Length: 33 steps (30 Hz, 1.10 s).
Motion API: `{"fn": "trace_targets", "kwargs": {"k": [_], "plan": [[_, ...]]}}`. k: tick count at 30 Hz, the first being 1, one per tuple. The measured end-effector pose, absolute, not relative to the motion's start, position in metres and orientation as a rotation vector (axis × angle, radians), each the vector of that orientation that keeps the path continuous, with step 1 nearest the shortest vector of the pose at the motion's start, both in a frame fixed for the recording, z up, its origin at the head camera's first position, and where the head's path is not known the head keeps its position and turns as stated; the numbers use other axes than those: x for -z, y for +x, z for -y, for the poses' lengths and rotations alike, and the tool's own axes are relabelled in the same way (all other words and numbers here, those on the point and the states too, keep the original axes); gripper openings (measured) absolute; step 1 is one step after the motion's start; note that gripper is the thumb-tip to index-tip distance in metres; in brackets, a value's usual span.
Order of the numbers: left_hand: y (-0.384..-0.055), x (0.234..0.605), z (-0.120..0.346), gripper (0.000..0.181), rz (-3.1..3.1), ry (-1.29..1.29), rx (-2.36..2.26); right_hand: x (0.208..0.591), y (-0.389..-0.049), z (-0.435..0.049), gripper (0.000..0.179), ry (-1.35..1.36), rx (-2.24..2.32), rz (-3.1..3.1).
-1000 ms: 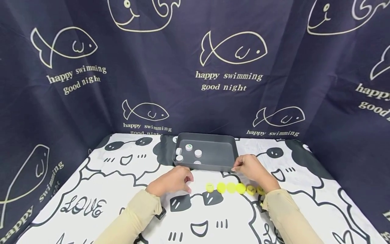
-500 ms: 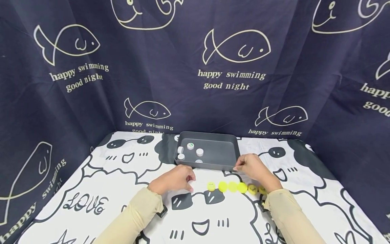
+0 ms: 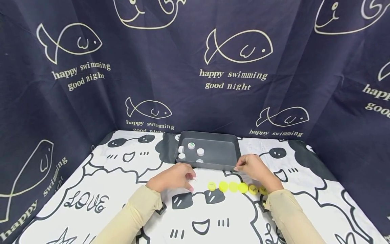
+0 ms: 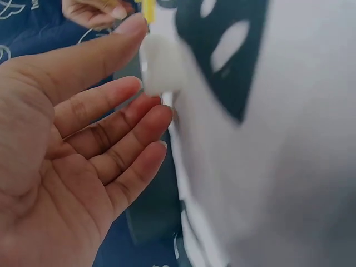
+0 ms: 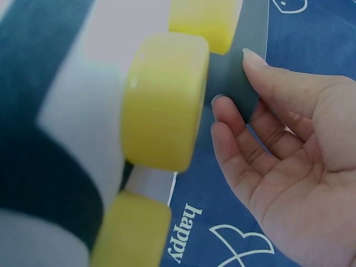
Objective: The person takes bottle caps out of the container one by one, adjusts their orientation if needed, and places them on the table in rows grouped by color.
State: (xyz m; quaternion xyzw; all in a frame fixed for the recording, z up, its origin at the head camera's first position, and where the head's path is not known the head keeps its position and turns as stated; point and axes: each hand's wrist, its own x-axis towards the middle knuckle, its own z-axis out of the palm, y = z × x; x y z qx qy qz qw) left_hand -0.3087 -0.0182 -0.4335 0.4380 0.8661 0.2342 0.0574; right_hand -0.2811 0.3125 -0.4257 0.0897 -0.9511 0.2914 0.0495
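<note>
Left-wrist view: white disc [image 4: 163,65], two o'clock from left hand [image 4: 72,167], fingers apart, hold unclear. Head view: right hand [image 3: 253,168] gripping tray [image 3: 220,154].

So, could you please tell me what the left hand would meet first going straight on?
Probably the white cap; whether the left hand touches it is unclear. The nearest yellow cap lies beyond.

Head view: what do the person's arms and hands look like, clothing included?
The left sleeve and right sleeve are plain pale beige, long and creased near the wrists. The left hand and right hand are bare: no gloves or rings show.
</note>
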Motion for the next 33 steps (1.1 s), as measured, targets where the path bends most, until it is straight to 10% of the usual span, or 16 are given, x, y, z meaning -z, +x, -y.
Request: {"fn": "trace_targets", "kwargs": {"k": [33], "plan": [[-0.376,0.402,-0.033,0.03,-2.642,1.038,-1.447,0.423,-0.278,-0.313,0.014,0.318,-0.882,2.884]]}}
